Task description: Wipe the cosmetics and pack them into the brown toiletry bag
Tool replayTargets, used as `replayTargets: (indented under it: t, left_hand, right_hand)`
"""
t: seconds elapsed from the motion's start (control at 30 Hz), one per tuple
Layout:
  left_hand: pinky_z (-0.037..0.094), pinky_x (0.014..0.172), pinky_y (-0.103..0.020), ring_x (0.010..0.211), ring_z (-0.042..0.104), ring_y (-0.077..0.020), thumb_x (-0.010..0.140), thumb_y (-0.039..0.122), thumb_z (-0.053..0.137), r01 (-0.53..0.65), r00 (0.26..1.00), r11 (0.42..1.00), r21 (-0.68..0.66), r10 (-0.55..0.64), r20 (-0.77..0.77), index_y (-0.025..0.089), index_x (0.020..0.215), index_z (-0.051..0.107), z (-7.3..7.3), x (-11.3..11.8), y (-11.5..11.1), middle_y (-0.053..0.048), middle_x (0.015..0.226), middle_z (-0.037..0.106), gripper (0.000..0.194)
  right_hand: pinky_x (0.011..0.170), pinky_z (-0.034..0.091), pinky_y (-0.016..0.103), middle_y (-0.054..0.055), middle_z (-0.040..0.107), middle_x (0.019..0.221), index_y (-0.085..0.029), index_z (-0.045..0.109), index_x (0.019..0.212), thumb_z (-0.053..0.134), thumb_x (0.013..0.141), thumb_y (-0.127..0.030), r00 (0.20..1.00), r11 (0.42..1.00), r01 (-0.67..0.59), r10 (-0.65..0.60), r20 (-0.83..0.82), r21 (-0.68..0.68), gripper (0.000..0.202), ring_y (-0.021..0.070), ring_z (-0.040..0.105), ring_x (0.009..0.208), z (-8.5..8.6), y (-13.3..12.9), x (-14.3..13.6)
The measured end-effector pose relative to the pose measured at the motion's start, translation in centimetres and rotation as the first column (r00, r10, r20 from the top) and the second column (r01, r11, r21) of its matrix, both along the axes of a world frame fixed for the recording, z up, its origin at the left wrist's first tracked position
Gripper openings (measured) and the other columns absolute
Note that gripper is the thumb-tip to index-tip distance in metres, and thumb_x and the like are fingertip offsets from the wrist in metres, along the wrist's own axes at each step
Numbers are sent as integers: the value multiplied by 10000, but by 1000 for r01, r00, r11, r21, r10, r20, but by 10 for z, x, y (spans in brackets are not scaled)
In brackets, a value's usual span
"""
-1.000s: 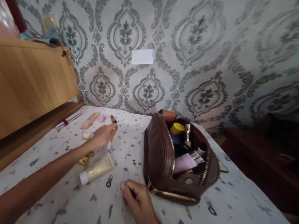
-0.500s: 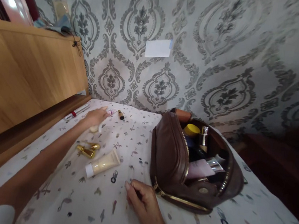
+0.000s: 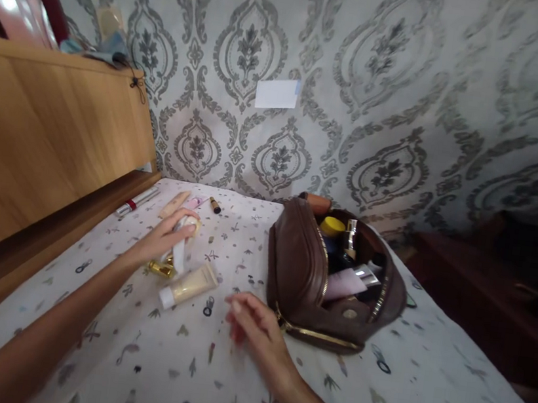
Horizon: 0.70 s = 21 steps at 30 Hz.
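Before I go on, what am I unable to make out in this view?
All in the head view:
- Pale round item: partly covered by the left hand.
- Bottom of the brown bag: hidden by its front wall and upper contents.
- Flat item behind the bag: mostly blocked by it.
- Print on the cream tube: too small and blurred.

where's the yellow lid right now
In the head view, the yellow lid is right of centre, inside the open brown bag, just left of the upright gold-and-silver bottle.
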<state>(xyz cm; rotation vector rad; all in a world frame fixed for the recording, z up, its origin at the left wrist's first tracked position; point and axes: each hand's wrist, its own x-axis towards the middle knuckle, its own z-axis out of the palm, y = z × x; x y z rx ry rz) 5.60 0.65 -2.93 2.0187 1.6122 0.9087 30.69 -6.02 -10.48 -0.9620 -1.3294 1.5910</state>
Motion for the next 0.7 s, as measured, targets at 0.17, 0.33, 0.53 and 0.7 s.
replayTargets:
  t: [0.17, 0.33, 0.53, 0.7]
  left_hand:
    - [437, 660, -264, 696, 624, -171, 944, 481, 489, 304, 944, 952, 28, -298, -139, 252, 1179, 558, -9, 67, -55, 13, 854, 681, 335]
    - [450, 676, -281, 724, 643, -192, 904, 465, 558, 340, 924, 939, 52, -323, -203, 238, 1302, 528, -26, 84, -69, -3, 880, 707, 459]
    - [473, 898, -339, 982, 637, -218, 965, 343, 363, 201, 964, 970, 137, -221, 150, 173, 1249, 533, -45, 92, -78, -84, 1095, 683, 372]
    - [501, 853, -341, 904, 658, -211, 1003, 370, 324, 363, 907, 932, -5, -352, 230, 174, 1249, 536, -58, 101, -87, -58, 975, 719, 378]
  right_hand:
    - [540, 452, 228, 44, 646, 898, -196, 675, 1059, 753, 723, -592, 937, 983, 20, -82, -339, -181, 525, 158, 623, 742, 19, -14, -7]
    - [529, 444, 217, 11, 620, 849, -195, 660, 1030, 798, 701, -490, 934, 985, 145, -168, -315, -95, 463, 125, 557, 680, 11, -18, 0]
    - [714, 505, 277, 31, 623, 950, -210, 620, 1020, 736, 710, -235, 952, 890, 282, -305, 7, 358, 333, 170, 585, 842, -1, -21, 1]
    - [707, 505, 277, 33, 590, 931, -198, 622, 1003, 628, 738, -143, 928, 817, 208, -338, 155, 537, 270, 158, 575, 797, -4, -31, -1]
